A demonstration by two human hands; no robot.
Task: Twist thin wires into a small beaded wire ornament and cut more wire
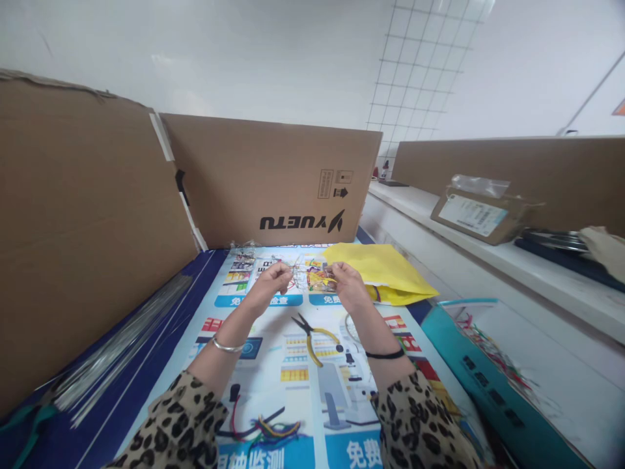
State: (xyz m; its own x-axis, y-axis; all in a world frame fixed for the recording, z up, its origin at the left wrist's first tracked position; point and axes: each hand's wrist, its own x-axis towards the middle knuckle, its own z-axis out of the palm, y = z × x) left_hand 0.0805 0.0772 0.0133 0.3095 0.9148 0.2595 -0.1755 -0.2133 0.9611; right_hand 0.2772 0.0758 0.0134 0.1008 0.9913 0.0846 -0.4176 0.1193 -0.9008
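Note:
My left hand (pixel 274 281) is closed in a pinch at the far part of the printed mat (pixel 273 319). Its fingertips grip a thin silvery wire (pixel 297 277), blurred against the print. Across from it, my right hand (pixel 346 281) is also pinched shut, on thin yellow and red strands (pixel 319 279) that reach toward the left hand. Where the strands and the wire meet cannot be made out. Nearer to me, between my forearms, lie pliers (pixel 312 335) with yellow handles, their jaws apart.
A yellow envelope (pixel 390 270) lies behind my right hand. On the right stands a teal box (pixel 493 378) holding coloured strands. Long silvery wires (pixel 127 339) lie at left, coloured cords (pixel 276 430) in front. Cardboard panels (pixel 244 176) wall the back and left.

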